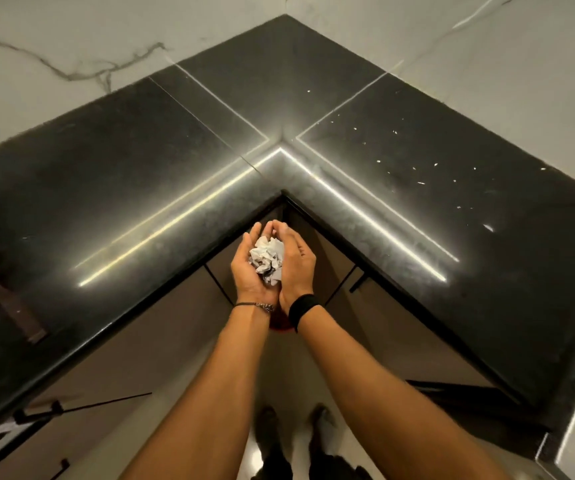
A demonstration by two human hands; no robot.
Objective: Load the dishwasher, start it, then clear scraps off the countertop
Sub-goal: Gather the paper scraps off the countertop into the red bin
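Observation:
Crumpled white paper scraps (268,259) lie cupped between my two palms, held just below the inner corner of the black L-shaped countertop (140,188). My left hand (246,268) curls under and round the wad from the left. From the right, my right hand (296,261) closes over it, fingertips meeting the left hand's at the top. Several small white crumbs (417,168) are scattered over the right wing of the countertop.
Marble-look wall panels (71,46) rise behind both wings of the counter. Brown cabinet fronts with dark handles (357,284) sit below the counter edge. My feet (293,434) stand on a pale floor in the corner.

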